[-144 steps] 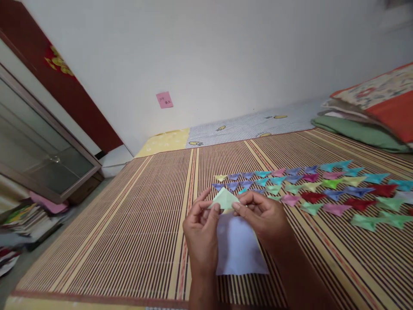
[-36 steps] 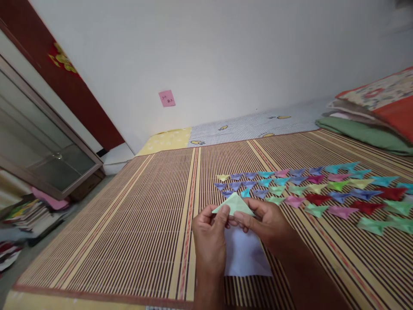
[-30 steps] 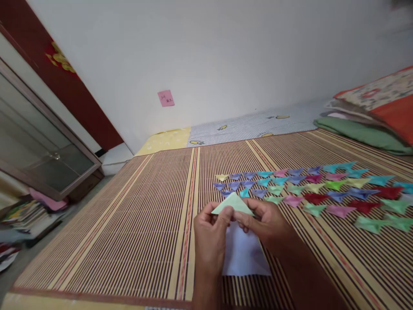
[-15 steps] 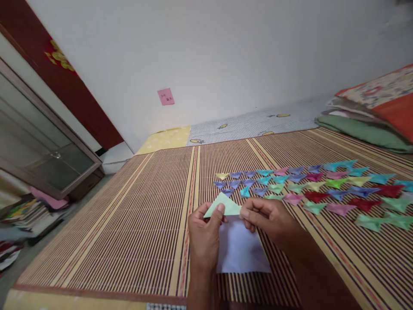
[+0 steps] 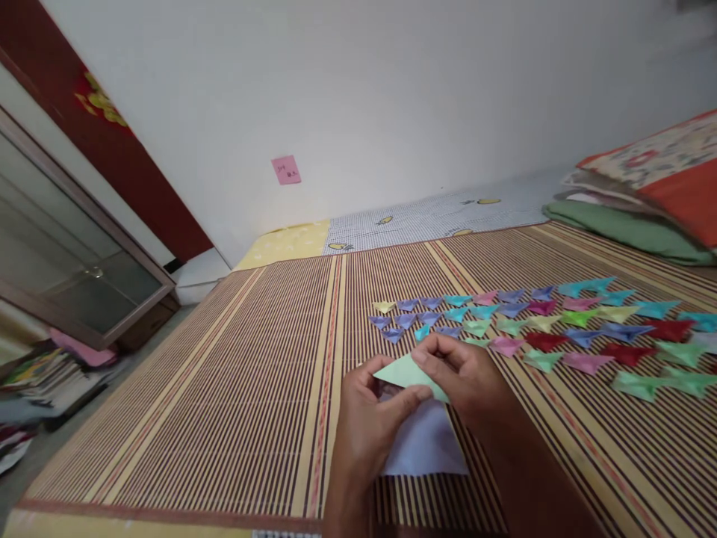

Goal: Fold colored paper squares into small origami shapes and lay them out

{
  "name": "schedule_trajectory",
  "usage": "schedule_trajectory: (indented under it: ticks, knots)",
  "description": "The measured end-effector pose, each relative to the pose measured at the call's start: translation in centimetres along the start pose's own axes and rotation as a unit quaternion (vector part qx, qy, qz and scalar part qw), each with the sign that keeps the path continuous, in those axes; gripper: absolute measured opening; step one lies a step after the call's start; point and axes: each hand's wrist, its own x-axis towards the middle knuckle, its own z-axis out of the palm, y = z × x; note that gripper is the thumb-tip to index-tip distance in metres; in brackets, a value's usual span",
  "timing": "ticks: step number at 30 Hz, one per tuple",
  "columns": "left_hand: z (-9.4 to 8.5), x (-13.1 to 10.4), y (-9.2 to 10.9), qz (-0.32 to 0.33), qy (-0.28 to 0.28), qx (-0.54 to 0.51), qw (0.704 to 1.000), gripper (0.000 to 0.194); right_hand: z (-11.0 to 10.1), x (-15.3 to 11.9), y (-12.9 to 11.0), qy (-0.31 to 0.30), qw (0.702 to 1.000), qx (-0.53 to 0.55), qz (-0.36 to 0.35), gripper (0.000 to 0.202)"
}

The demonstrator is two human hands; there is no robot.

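A folded light green paper (image 5: 407, 371) is held between both hands above the mat. My left hand (image 5: 373, 422) pinches it from the left, its thumb along the lower edge. On the right, my right hand (image 5: 456, 373) grips the paper's upper right part between thumb and fingers. Beneath the hands a pale bluish-white sheet (image 5: 426, 444) lies flat, partly covered by my left hand. Several rows of small folded paper shapes in many colours, among them a dark red one (image 5: 546, 341), stand beyond and to the right.
The striped mat (image 5: 224, 388) spreads under everything. Folded green cloth and pillows (image 5: 621, 228) lie at the back right. A pink note (image 5: 286, 169) is on the wall. A glass-panelled cabinet (image 5: 72, 246) and stacked books (image 5: 50, 366) are at the left.
The green paper has been turned, and its former top corner no longer points up. My left thumb has moved right along its lower edge; my right hand has shifted to its upper right side.
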Motion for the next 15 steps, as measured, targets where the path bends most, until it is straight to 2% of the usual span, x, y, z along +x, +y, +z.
schedule_trajectory:
  ticks: [3,6,10,15]
  knots:
    - [0.16,-0.10,-0.23,0.021,-0.016,-0.010,1.000,0.018,0.00,-0.02,0.03,-0.011,1.000,0.021,0.008,0.027]
    - [0.51,-0.20,-0.44,0.047,-0.009,-0.004,0.999,0.024,0.10,0.03,0.31,-0.011,0.999,0.042,0.008,0.029]
    - [0.88,-0.20,-0.49,0.047,-0.005,0.000,0.999,0.030,0.20,0.09,0.54,-0.007,0.995,0.092,0.033,0.033]
    - [0.37,-0.14,-0.20,0.085,-0.041,-0.031,0.995,0.020,0.24,0.17,0.13,0.024,0.987,0.145,0.070,0.034]
